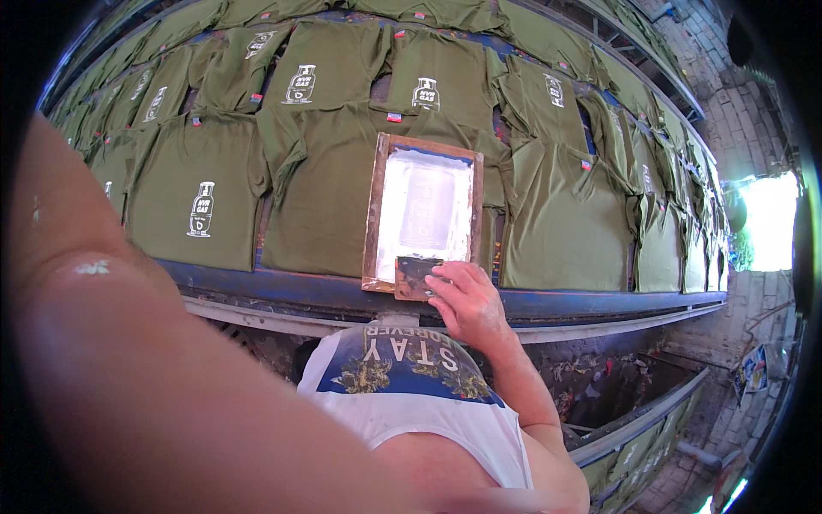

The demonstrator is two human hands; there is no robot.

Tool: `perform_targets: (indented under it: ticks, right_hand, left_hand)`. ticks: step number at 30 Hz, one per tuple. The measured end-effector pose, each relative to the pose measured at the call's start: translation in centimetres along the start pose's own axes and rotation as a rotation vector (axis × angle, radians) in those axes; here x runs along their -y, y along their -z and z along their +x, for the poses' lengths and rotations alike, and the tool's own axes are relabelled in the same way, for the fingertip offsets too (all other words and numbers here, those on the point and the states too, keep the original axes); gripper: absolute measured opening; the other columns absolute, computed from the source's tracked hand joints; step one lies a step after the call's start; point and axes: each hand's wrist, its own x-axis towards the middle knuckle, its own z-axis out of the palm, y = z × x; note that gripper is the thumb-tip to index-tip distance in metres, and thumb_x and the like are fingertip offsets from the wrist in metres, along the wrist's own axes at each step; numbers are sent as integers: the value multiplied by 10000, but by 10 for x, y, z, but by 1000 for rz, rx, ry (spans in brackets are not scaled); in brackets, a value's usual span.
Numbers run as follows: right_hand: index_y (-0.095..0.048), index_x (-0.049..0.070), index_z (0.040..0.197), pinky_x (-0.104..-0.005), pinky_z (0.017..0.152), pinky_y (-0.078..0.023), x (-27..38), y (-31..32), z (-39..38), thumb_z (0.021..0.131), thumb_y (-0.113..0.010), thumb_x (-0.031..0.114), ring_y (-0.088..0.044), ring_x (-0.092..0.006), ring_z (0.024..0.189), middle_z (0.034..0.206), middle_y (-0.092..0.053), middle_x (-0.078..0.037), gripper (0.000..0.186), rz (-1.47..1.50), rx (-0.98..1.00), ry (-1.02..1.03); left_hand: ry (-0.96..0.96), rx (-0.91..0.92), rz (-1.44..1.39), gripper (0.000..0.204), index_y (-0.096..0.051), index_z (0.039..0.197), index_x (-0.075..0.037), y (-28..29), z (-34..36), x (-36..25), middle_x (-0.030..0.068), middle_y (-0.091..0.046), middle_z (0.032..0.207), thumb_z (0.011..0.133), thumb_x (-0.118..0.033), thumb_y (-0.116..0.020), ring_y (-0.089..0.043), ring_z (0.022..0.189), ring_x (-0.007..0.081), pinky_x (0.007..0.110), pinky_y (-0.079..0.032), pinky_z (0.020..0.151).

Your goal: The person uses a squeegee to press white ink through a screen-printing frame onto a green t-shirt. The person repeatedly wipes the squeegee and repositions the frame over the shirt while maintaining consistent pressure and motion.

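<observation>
My right hand [467,300] grips a dark, wooden-edged squeegee [414,278], fingers curled over its right end. The squeegee rests across the near end of a wood-framed printing screen [477,201]. White ink coats the screen's mesh, where a faint gas-cylinder design shows. Beneath the frame lies an olive-green T-shirt [317,197], its chest partly hidden. To its left is another green T-shirt [154,193] bearing a white cylinder print. A plain green T-shirt [565,227] lies on the right. My left arm [128,325] rises large and close; its hand is outside the picture.
Rows of green T-shirts [338,64], many printed, cover the long table beyond. The table's blue edge [342,287] and a pale rail [599,327] run in front of me. A brick wall [728,120] and bright opening stand right. Behind me is a second shirt-covered table [634,454].
</observation>
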Motion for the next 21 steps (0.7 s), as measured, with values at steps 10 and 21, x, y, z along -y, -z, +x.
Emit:
perform_targets:
  ticks: [10,21]
  right_hand:
    - [-801,26,1298,-527,1095,-606,-1,-3,2,828,-922,55,-718,-401,1262,1318,-758,-148,486,25,3,-17]
    - [-772,46,1388,-538,1130,-581,-5,-6,1,783,-928,37,-683,-407,1313,1394,-706,-160,625,16,159,-92]
  left_hand:
    - [4,36,0,473,-735,1417,30,5,-6,8,209,-757,1437,1029,-190,-892,-720,1335,371,497,-556,1191]
    - [684,-72,-67,588,-725,1492,31,-74,-116,28,202,-738,1529,1005,-227,-930,-690,1414,348,459,-529,1220]
